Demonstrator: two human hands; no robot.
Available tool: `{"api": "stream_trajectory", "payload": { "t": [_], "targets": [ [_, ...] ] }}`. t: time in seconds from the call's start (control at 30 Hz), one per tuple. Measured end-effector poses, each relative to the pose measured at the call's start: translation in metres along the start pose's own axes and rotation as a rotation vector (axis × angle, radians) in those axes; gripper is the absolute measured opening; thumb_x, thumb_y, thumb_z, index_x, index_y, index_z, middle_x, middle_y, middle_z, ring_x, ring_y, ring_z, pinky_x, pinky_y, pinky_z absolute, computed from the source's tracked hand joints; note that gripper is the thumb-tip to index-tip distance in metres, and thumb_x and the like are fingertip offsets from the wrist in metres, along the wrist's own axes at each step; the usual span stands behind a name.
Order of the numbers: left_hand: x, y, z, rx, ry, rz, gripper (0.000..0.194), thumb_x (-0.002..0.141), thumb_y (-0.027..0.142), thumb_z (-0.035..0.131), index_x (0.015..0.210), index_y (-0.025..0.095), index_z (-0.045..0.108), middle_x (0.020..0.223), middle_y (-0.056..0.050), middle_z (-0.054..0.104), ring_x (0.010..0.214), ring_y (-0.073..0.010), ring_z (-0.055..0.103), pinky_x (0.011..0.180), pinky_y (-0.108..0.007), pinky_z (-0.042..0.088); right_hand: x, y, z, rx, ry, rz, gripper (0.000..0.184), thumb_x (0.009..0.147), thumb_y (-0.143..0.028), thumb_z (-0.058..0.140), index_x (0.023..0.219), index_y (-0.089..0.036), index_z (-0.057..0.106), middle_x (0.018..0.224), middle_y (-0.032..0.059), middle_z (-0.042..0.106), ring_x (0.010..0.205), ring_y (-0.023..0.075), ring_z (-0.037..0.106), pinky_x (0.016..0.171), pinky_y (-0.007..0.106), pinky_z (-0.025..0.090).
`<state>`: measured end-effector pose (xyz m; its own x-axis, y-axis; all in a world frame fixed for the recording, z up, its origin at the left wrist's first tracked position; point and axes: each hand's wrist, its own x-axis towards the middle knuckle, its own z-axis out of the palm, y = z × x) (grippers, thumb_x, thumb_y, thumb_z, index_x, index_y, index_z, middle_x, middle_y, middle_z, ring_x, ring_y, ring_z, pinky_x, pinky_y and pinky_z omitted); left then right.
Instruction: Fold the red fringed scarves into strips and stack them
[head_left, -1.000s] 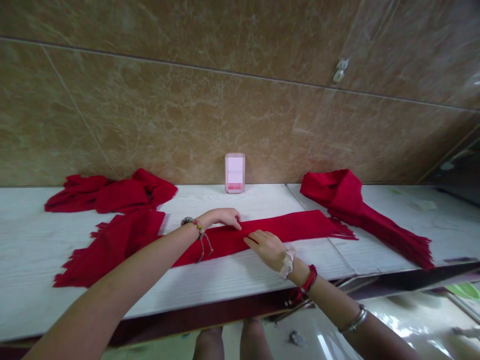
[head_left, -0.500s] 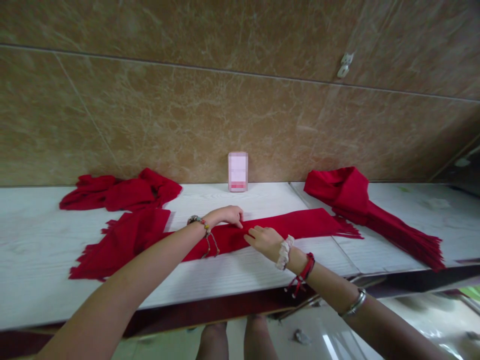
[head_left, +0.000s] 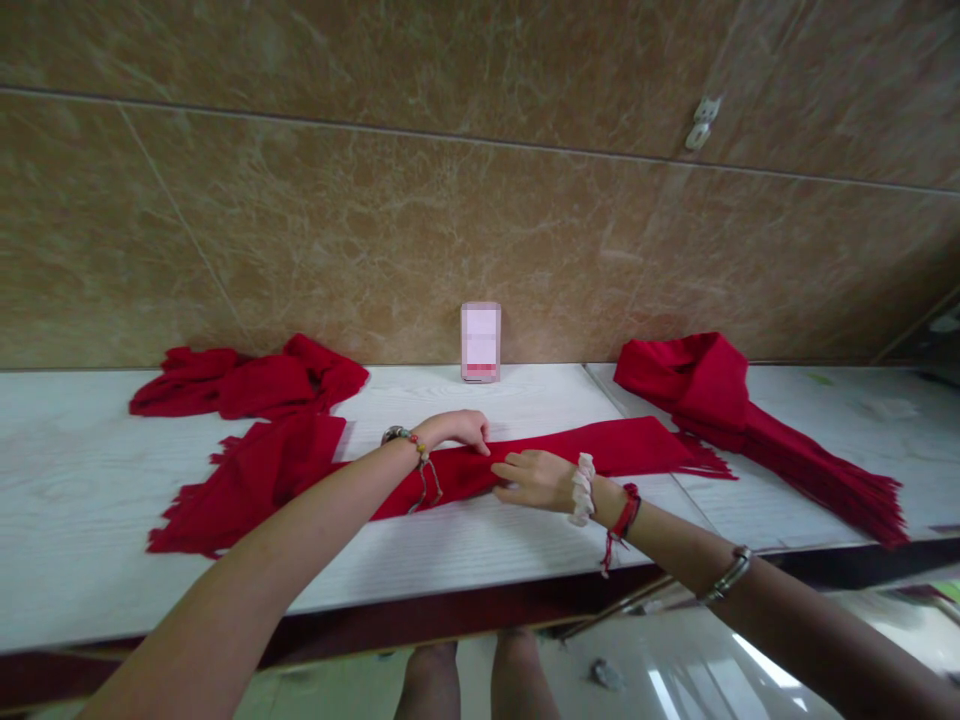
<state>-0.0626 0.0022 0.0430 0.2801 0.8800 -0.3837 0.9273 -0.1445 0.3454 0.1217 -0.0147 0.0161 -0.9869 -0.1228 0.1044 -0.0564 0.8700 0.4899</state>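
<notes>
The fringed red scarf lies lengthwise on the white countertop, centre of frame. The left hand, fingers curled, contacts its upper edge; the right hand, fingers slightly bent, contacts it alongside. Whether either hand grips fabric cannot be determined. Another red scarf lies right of centre.

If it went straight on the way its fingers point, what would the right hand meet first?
Likely the left hand, close ahead of the right hand over the long red fringed fabric scarf, or else the beaded cord bracelet behind it; depth is unclear.
</notes>
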Motion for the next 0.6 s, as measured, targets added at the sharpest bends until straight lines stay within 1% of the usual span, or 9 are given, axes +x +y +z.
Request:
{"api": "stream_trajectory", "payload": {
  "t": [0.1, 0.23, 0.3, 0.4, 0.5, 0.6],
  "targets": [
    [0.0, 0.0, 0.0, -0.027, -0.004, -0.005, 0.016, 0.058, 0.02, 0.061, 0.073, 0.013, 0.064, 0.06, 0.002, 0.058, 0.056, -0.012, 0.046, 0.056, -0.023, 0.035, 0.001, -0.001, -0.005, 0.005, -0.047, 0.065, 0.029, 0.089, -0.011, 0.03, 0.084, -0.018, 0.058, 0.082, 0.0033, 0.058, 0.069, 0.0126, 0.05, 0.053, 0.025, 0.035],
    [0.0, 0.001, -0.001, -0.096, -0.007, 0.002, 0.014, 0.057, 0.018, 0.059, 0.07, 0.014, 0.062, 0.058, 0.003, 0.055, 0.056, -0.012, 0.044, 0.057, -0.023, 0.035, 0.004, -0.009, -0.005, -0.003, 0.005, 0.175, 0.03, 0.089, -0.009, 0.029, 0.08, -0.016, 0.057, 0.071, 0.0029, 0.057, 0.063, 0.0129, 0.05, 0.052, 0.026, 0.033],
    [-0.001, -0.001, -0.002, -0.15, -0.024, 0.014, 0.012, 0.057, 0.018, 0.059, 0.068, 0.014, 0.061, 0.056, 0.003, 0.053, 0.056, -0.0118, 0.043, 0.057, -0.024, 0.034, 0.005, -0.014, -0.003, -0.028, 0.043, 0.254, 0.029, 0.088, -0.009, 0.03, 0.084, -0.017, 0.058, 0.066, 0.0024, 0.057, 0.06, 0.0131, 0.05, 0.051, 0.026, 0.033],
    [0.0, -0.004, -0.004, -0.253, -0.079, 0.042, 0.008, 0.059, 0.021, 0.057, 0.063, 0.014, 0.058, 0.052, 0.004, 0.049, 0.055, -0.0109, 0.04, 0.056, -0.023, 0.034, 0.005, -0.02, 0.0, -0.059, 0.085, 0.345, 0.029, 0.088, -0.009, 0.031, 0.097, -0.016, 0.057, 0.063, 0.0026, 0.057, 0.058, 0.0134, 0.05, 0.048, 0.026, 0.033],
    [0.0, -0.008, -0.008, -0.365, -0.133, 0.071, 0.014, 0.061, 0.028, 0.057, 0.061, 0.014, 0.055, 0.051, 0.004, 0.044, 0.053, -0.0099, 0.038, 0.054, -0.023, 0.034, 0.001, -0.023, -0.001, -0.084, 0.096, 0.392, 0.029, 0.087, -0.008, 0.033, 0.099, -0.015, 0.057, 0.065, 0.0039, 0.058, 0.057, 0.0132, 0.051, 0.045, 0.025, 0.033],
    [0.001, -0.011, -0.01, -0.471, -0.155, 0.104, 0.022, 0.061, 0.037, 0.058, 0.066, 0.015, 0.055, 0.055, 0.004, 0.045, 0.056, -0.0098, 0.039, 0.054, -0.022, 0.033, -0.004, -0.023, -0.004, -0.119, 0.095, 0.436, 0.029, 0.086, -0.008, 0.034, 0.1, -0.016, 0.059, 0.062, 0.0033, 0.057, 0.055, 0.013, 0.051, 0.043, 0.025, 0.033]
  ]
}}
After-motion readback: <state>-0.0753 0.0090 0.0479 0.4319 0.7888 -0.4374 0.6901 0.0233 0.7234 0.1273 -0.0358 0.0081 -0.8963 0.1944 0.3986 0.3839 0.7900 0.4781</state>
